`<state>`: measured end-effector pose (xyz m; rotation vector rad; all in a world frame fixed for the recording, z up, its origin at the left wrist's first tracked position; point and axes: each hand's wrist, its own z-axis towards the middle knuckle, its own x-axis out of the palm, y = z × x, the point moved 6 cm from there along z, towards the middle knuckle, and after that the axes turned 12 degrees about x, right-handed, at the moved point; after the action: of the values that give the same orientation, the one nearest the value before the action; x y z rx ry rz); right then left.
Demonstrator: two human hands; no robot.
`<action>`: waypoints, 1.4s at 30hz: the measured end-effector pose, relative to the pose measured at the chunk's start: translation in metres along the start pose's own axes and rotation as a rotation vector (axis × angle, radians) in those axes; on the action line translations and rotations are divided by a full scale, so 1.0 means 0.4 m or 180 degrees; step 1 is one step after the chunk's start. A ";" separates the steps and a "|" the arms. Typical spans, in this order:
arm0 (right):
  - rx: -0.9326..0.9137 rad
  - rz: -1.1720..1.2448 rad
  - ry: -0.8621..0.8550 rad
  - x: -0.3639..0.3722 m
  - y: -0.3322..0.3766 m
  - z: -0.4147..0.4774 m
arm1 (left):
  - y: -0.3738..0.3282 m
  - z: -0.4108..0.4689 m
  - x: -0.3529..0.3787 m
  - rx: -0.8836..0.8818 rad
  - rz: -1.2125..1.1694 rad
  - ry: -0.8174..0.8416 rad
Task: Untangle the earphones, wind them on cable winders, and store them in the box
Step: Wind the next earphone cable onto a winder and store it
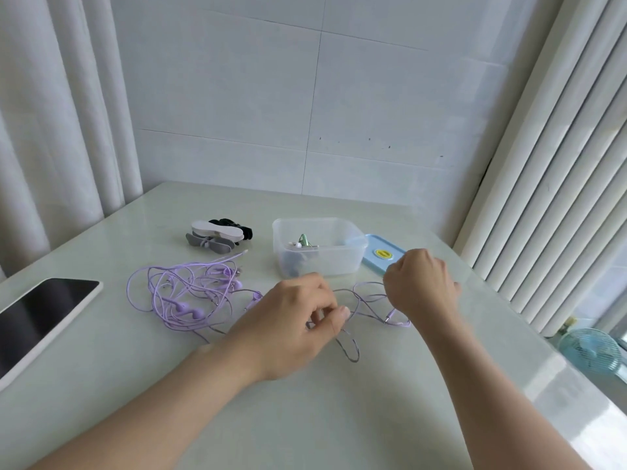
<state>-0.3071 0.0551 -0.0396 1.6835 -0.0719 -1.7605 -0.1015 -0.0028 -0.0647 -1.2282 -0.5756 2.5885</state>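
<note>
In front of the translucent, round-cornered plastic box [325, 266], the left hand [295, 320] pinches a thin lilac earphone cable [368, 283] between thumb and fingertips. The right hand [420, 283], fisted, grips another stretch. The tangled earphones [190, 293] lie left of the box, near flat bow-shaped cable winders [217, 234].

No legible text, number or brand name was recorded. One label was noted: a round yellow sticker [383, 254] on the blue lid [373, 243], which lay flat on the table [305, 418] just right of the clear box [325, 262]. Its dark marking was too small and blurred to read. The tablet [37, 313] at near left showed a dark screen.
</note>
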 end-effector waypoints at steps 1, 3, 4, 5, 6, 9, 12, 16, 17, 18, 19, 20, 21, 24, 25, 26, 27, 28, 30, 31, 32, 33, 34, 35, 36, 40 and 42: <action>-0.0012 -0.0171 0.0028 0.000 -0.004 -0.002 | 0.001 0.002 0.006 0.0046 0.0090 -0.0074; -0.0031 -0.0488 0.0153 0.002 -0.012 -0.005 | 0.003 0.003 0.013 0.0099 0.0212 -0.0125; -0.0033 -0.0620 0.0230 0.004 -0.015 -0.007 | 0.003 0.003 0.015 0.0115 0.0249 -0.0113; -0.0039 -0.0692 0.0308 0.008 -0.017 -0.008 | 0.004 0.002 0.017 0.0125 0.0282 -0.0099; -0.0064 -0.0701 0.0366 0.013 -0.017 -0.009 | 0.005 0.000 0.017 0.0140 0.0298 -0.0101; -0.0199 -0.0597 0.0384 0.030 -0.014 -0.005 | 0.011 -0.004 0.020 0.0138 0.0306 -0.0042; -0.0327 -0.0380 0.0243 0.033 -0.007 0.009 | 0.015 -0.005 0.025 0.0106 0.0279 0.0026; -0.0550 0.0933 0.0177 0.014 0.023 0.013 | 0.013 -0.003 0.019 0.0141 0.0329 -0.0094; -0.0620 0.1282 0.0150 0.006 0.032 0.006 | 0.015 -0.003 0.016 0.0123 0.0332 -0.0142; -0.0745 0.1575 0.0086 -0.005 0.042 -0.004 | 0.017 -0.002 0.011 0.0106 0.0343 -0.0208; -0.0885 0.1822 0.0045 -0.018 0.054 -0.019 | 0.021 -0.001 0.005 0.0093 0.0386 -0.0286; -0.0999 0.2083 0.0072 -0.028 0.066 -0.034 | 0.023 -0.002 -0.003 0.0090 0.0445 -0.0383; -0.1035 0.2387 0.0206 -0.037 0.078 -0.047 | 0.027 -0.002 -0.013 0.0068 0.0516 -0.0484; -0.0951 0.3250 0.0992 -0.042 0.105 -0.082 | 0.040 -0.001 -0.052 -0.0032 0.0609 -0.0864; -0.1018 0.3336 0.1133 -0.043 0.113 -0.095 | 0.042 0.001 -0.069 -0.0013 0.0707 -0.1053; -0.1123 0.3325 0.1178 -0.043 0.121 -0.106 | 0.044 0.003 -0.085 0.0008 0.0817 -0.1253; -0.1233 0.3247 0.1127 -0.042 0.128 -0.114 | 0.046 0.004 -0.099 -0.0006 0.0872 -0.1432; -0.1344 0.3142 0.1030 -0.041 0.133 -0.123 | 0.049 0.005 -0.110 -0.0049 0.0834 -0.1531; -0.1629 0.2767 0.0580 -0.038 0.140 -0.135 | 0.044 0.011 -0.112 -0.0124 0.0483 -0.1385; -0.1792 0.2510 0.0237 -0.038 0.140 -0.142 | 0.035 0.017 -0.102 -0.0125 0.0186 -0.1184; -0.1933 0.2287 -0.0090 -0.036 0.140 -0.150 | 0.028 0.019 -0.091 -0.0135 -0.0156 -0.0998; -0.2048 0.2133 -0.0330 -0.035 0.141 -0.158 | 0.020 0.019 -0.082 -0.0178 -0.0509 -0.0870; -0.2149 0.2024 -0.0442 -0.032 0.143 -0.165 | 0.014 0.019 -0.077 -0.0276 -0.0801 -0.0815; -0.2233 0.1926 -0.0493 -0.031 0.145 -0.173 | 0.012 0.018 -0.074 -0.0380 -0.0969 -0.0790; -0.2301 0.1846 -0.0472 -0.026 0.149 -0.177 | 0.012 0.017 -0.074 -0.0465 -0.0993 -0.0755; -0.2438 0.1521 0.0158 -0.003 0.162 -0.172 | 0.015 0.023 -0.080 -0.0543 -0.1029 -0.0976; -0.2144 0.1526 0.0408 0.007 0.153 -0.145 | 0.031 0.027 -0.102 -0.0575 -0.1032 -0.1348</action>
<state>-0.2284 0.0309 -0.0216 1.1539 0.1499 -1.1373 -0.0846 -0.0311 -0.0358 -0.5570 -1.0135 2.5547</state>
